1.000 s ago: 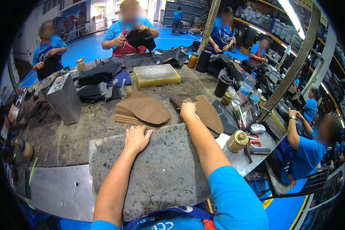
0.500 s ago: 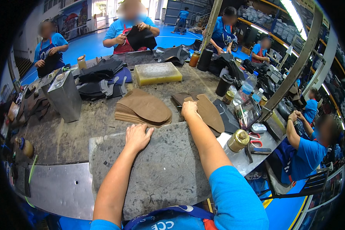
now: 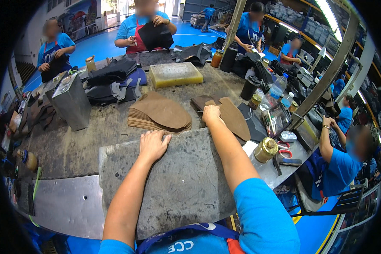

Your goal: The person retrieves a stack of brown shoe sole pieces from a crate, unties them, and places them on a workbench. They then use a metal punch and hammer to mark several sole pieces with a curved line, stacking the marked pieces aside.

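Note:
My left hand [image 3: 153, 145] rests at the far edge of a worn grey slab [image 3: 182, 178], thumb apart from its fingers and nothing held. Just beyond it lies a stack of brown leather pieces [image 3: 158, 111], cut in rounded shapes. My right hand [image 3: 211, 114] is closed at the left side of a second group of brown leather pieces [image 3: 233, 119]. Its fingers are curled in, and what they hold, if anything, is hidden. Darker brown material shows under and beyond that hand. A black piece [image 3: 253, 125] lies to the right of this group.
A metal can [image 3: 72, 101] stands at left, near dark cut pieces [image 3: 114, 72]. Farther back sits a yellowish block [image 3: 176, 76]. On the right are a jar [image 3: 266, 150], red-handled scissors [image 3: 285, 149], a black cup [image 3: 249, 87] and a water bottle [image 3: 277, 89]. Co-workers surround the bench.
Both my hands stay in nearly the same places, and the whole view has shifted slightly. Across the bench, a co-worker's hand with a pen-like tool has moved away from the black piece.

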Action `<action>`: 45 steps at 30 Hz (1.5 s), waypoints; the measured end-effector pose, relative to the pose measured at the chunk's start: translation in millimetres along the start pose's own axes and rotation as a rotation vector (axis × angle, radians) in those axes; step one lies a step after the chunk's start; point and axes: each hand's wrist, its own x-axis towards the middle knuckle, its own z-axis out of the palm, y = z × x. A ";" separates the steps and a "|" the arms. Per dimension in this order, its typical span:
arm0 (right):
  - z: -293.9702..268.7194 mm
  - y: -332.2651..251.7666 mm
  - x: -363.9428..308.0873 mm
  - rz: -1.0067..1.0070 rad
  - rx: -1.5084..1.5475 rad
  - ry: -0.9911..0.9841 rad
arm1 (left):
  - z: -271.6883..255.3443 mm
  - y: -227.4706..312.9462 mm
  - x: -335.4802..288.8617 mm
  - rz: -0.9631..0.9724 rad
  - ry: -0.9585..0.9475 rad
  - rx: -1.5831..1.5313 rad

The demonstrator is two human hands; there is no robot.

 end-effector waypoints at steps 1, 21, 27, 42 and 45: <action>1.2 0.1 1.0 0.000 -0.010 0.007 | 0.2 -0.2 0.0 0.000 0.002 -0.002; -5.9 1.6 -4.9 0.092 0.108 0.017 | 3.0 -2.3 1.7 -0.012 -0.027 -0.013; -17.7 -0.3 -13.8 0.064 0.091 -0.015 | 0.0 -0.9 1.3 -0.038 -0.061 -0.001; -90.5 105.0 9.2 0.228 0.437 0.508 | -1.7 1.4 3.0 -0.060 -0.046 -0.077; -137.9 121.3 -0.7 0.005 0.579 0.653 | -3.3 1.5 2.5 -0.068 -0.070 -0.067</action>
